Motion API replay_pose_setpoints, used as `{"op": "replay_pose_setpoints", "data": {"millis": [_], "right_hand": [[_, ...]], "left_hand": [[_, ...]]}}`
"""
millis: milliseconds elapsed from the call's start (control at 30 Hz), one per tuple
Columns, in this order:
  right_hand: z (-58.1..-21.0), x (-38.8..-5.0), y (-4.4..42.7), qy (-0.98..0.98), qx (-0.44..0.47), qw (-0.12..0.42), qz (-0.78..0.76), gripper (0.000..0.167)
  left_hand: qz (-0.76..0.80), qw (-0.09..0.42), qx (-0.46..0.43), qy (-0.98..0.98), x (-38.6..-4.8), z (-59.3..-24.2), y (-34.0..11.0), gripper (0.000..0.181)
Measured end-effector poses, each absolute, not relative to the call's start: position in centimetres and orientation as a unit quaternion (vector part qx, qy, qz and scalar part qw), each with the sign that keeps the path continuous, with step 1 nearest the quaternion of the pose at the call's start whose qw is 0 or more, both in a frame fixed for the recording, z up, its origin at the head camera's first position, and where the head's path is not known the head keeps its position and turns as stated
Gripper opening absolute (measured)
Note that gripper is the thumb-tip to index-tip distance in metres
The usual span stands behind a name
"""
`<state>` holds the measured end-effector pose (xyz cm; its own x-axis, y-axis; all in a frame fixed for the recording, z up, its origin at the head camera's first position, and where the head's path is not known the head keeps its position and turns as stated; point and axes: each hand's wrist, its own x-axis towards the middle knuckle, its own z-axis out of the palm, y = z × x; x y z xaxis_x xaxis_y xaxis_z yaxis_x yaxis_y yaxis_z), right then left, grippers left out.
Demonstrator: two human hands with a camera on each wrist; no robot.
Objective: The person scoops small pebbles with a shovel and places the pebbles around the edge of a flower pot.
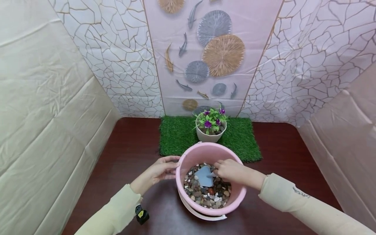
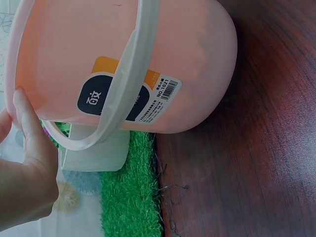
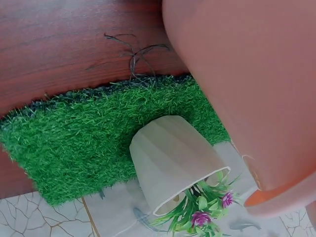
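A pink bucket (image 1: 195, 209) holds several mixed pebbles (image 1: 202, 195). Inside it, my right hand (image 1: 230, 170) grips the handle of a grey-blue hand trowel (image 1: 204, 176), whose blade lies over the stones. Most of the handle is hidden by the fingers. My left hand (image 1: 160, 170) touches the bucket's left rim from outside with fairly straight fingers; the left wrist view shows those fingers (image 2: 30, 116) against the wall just below the rim. The bucket's pale carrying handle (image 2: 131, 69) hangs down its side, across a label (image 2: 165, 94). In the right wrist view the right hand is hidden.
Behind the bucket, a white pot (image 1: 209, 137) with purple flowers (image 1: 208, 124) stands on a green turf mat (image 1: 176, 137). The dark red-brown table (image 1: 132, 143) extends on both sides. Cloth-covered walls surround it. A black device (image 1: 142, 214) hangs at the left wrist.
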<state>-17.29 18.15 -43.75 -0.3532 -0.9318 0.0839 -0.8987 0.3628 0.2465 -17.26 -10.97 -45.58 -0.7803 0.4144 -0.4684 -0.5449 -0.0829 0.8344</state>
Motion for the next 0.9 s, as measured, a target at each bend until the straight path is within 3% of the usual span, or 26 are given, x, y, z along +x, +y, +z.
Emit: {"op": "replay_pose_setpoints", "data": {"millis": [367, 900], "right_hand": [[-43.8, -17.1, 18.3, -0.825, 0.561, 0.067, 0.021, 0.013], [-42.9, -17.3, 19.6, -0.825, 0.550, -0.004, 0.127, 0.023]], "left_hand": [[0.733, 0.323, -0.058, 0.595, -17.3, -45.7, -10.8, 0.040], [0.732, 0.327, -0.055, 0.595, -17.1, -45.2, -10.8, 0.043]]}}
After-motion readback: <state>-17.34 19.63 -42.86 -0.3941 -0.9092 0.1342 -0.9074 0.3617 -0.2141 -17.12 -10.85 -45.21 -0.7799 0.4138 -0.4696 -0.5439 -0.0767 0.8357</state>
